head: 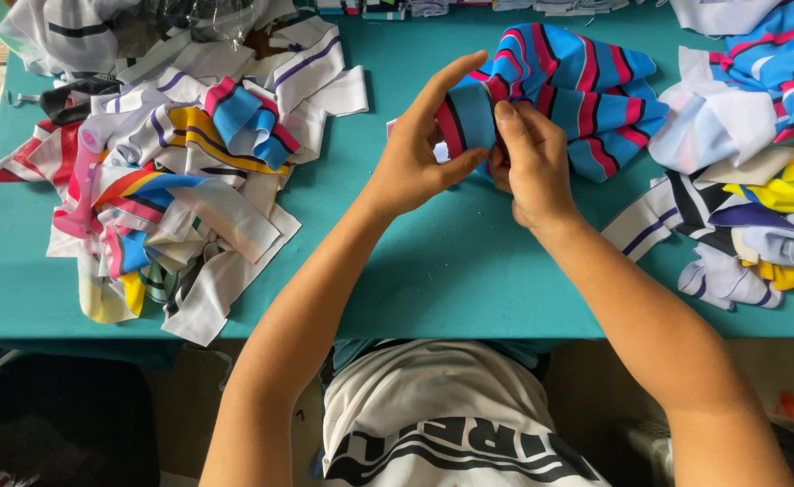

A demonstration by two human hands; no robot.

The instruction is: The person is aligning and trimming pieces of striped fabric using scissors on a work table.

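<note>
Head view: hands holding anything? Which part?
Both. Left hand and right hand pinch the near end of the blue, pink and black striped fabric piece.

No packages, labels, signs or screens seem visible here.

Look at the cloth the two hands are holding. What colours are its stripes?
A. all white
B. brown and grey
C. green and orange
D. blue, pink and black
D: the striped cloth pinched between the left hand and the right hand shows bright blue bands with pink and black stripes, lying on the teal table.
</note>
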